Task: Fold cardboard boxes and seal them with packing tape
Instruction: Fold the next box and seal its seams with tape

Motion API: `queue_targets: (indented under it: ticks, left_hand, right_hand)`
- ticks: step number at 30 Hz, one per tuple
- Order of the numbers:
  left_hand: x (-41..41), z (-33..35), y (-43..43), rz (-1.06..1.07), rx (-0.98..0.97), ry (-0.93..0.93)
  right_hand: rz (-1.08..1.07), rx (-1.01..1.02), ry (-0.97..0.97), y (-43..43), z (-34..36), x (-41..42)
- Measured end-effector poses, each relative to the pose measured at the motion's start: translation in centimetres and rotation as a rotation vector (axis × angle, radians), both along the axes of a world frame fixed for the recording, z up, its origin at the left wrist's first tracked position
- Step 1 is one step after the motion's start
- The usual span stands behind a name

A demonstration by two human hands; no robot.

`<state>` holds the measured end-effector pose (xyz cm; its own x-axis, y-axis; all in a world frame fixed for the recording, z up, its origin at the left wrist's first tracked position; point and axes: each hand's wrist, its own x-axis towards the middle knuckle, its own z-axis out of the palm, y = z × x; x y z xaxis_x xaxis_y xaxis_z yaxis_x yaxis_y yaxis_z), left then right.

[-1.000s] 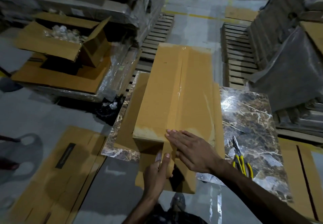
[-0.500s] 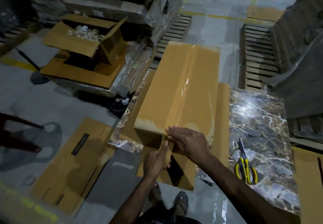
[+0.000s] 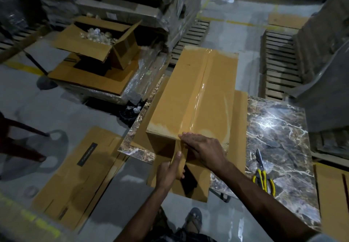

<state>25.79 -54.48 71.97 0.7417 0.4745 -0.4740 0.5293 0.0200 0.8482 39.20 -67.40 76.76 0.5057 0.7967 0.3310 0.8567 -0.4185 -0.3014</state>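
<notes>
Lying on the floor at the far left is flat cardboard [image 3: 79,175] with a dark label. Behind it, an open box [image 3: 98,41] sits on more cardboard, its flaps up and clear, crinkled stuff inside. To the right of these, the long box [image 3: 170,98] lies closed on the left part of the marble table [image 3: 279,132]. It runs away from the person and rests on a cardboard sheet [image 3: 240,121] that sticks out past the table's near edge. Glossy tape [image 3: 202,94] runs the length of the top seam and turns down over the near end face.

The left hand [image 3: 170,172] is at that end face. Its index finger is straight and laid up along the tape, and its other fingers are curled; whether they pinch the tape's tail cannot be told. Just right of it, the right hand [image 3: 202,147] lies over the box's near top edge. Its fingers are straight and apart and press on the tape at the corner.

Further right, yellow-handled scissors [image 3: 262,173] lie on the bare marble, blades together and pointing away. Beyond the table, a wooden pallet [image 3: 279,62] rests on the floor.
</notes>
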Motion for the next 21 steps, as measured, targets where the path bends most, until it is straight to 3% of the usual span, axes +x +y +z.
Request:
queue_targets:
  ticks: [7, 17, 21]
  left_hand:
    - [-1.2, 1.3, 0.4, -0.012, -0.075, 0.026]
    - [-1.5, 2.0, 1.4, -0.011, -0.081, -0.052]
    - [-2.0, 1.9, 2.0, 0.037, 0.059, -0.058]
  right_hand:
    - [-0.090, 0.120, 0.000, 0.3, -0.2, -0.4]
    - [-0.209, 0.245, -0.323, 2.2, -1.6, -1.0]
    - [-0.208, 0.250, -0.346, 2.2, -2.2, -1.0]
